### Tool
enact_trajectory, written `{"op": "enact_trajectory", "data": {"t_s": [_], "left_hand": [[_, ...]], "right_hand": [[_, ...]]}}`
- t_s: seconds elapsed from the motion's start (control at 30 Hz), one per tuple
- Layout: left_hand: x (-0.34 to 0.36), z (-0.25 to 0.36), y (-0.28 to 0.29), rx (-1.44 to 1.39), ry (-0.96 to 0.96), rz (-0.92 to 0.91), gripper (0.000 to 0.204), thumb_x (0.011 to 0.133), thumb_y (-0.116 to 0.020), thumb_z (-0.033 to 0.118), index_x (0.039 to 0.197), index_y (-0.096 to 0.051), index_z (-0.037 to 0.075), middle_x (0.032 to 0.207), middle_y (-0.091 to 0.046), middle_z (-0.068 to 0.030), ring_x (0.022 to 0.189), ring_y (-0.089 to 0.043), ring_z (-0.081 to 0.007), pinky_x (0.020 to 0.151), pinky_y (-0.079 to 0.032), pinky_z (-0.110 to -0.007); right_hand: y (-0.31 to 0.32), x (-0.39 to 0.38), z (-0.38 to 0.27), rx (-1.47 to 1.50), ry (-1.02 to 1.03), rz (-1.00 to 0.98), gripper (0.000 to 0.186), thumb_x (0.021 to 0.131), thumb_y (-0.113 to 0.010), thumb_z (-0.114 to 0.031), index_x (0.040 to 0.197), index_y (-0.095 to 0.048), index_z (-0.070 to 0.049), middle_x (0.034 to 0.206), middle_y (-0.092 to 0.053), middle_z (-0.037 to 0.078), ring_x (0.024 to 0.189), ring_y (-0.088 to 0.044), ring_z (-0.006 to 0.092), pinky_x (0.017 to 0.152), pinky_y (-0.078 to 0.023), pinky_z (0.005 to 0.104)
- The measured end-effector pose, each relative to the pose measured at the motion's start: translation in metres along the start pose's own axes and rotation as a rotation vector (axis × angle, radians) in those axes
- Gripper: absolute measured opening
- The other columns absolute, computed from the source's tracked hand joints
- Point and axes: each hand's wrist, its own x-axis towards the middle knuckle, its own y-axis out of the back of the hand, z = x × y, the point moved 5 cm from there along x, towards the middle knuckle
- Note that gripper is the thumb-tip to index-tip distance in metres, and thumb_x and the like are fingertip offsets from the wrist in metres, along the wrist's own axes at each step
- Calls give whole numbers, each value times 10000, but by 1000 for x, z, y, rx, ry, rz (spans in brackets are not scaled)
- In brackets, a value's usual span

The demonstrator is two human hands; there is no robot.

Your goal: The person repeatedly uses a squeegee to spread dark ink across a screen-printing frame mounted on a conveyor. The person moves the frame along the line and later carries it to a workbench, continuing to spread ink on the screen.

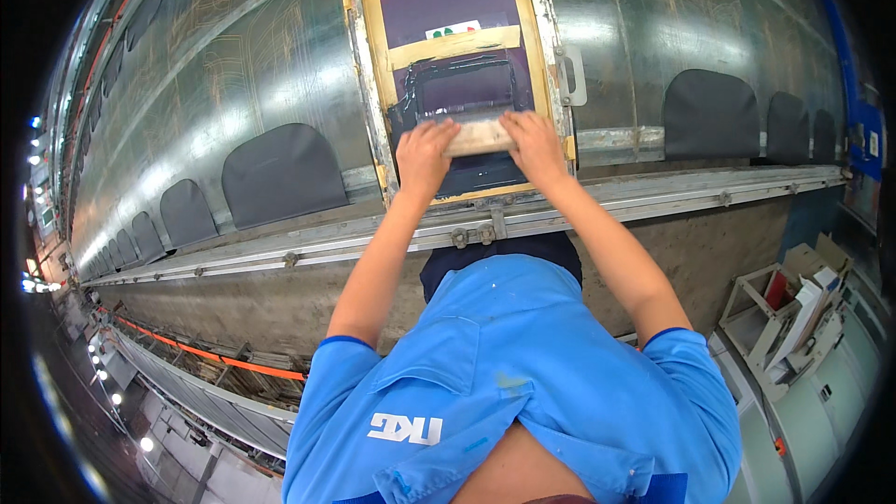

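A screen printing frame (pixel 366 84) with a metal rim and yellow tape along its inner edges lies on the long metal table in front of me. Dark purple mesh (pixel 450 9) fills it, crossed by a strip of yellowish tape (pixel 455 47). Dark ink edges a rectangle in the lower half. Across that lower half lies a squeegee with a pale wooden handle (pixel 481 137). My left hand (pixel 425 157) is closed on its left end, and my right hand (pixel 536 145) grips the right end. The squeegee's blade edge is hard to make out.
Dark grey rounded panels (pixel 283 175) lie in a row along the table's near side, with more panels (pixel 711 115) to the right. A metal rail (pixel 635 201) with clamps runs along the near edge. At the lower right stands a shelf (pixel 779 313) holding papers.
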Motion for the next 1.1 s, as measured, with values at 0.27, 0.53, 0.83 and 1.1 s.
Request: {"op": "enact_trajectory", "data": {"t_s": [0.27, 0.53, 0.83, 1.1], "left_hand": [[27, -13, 7, -57, 9, 56, 534, 656, -751, 4, 1152, -762, 200, 1218, -735, 17, 1114, -665, -228, 873, -509, -384], [29, -6, -1, -80, 62, 15, 474, 665, -730, -9, 1093, -778, 189, 1161, -750, 28, 1088, -668, -205, 853, -497, -372], [4, 4, 8, -49, 14, 18, 526, 659, -731, -6, 1147, -765, 187, 1206, -737, 27, 1100, -661, -225, 893, -503, -373], [81, -21, 2, -55, 52, -36, 454, 671, -720, -4, 1088, -785, 164, 1173, -748, 9, 1063, -682, -230, 893, -548, -368]], "right_hand": [[25, 41, 3, -129, 76, 111, 544, 653, -833, -106, 1180, -697, -102, 1249, -670, 14, 1202, -552, 242, 1032, -380, 456], [9, 26, 14, -66, 5, 15, 568, 654, -841, -97, 1202, -692, -98, 1270, -675, 23, 1194, -567, 230, 1060, -361, 459], [17, 8, 3, -90, 36, -70, 564, 668, -818, -111, 1218, -693, -99, 1286, -670, 27, 1240, -546, 237, 1062, -358, 459], [18, 72, 32, -99, 18, 61, 515, 672, -851, -126, 1168, -713, -121, 1212, -711, 9, 1181, -586, 203, 1034, -372, 439]]}}
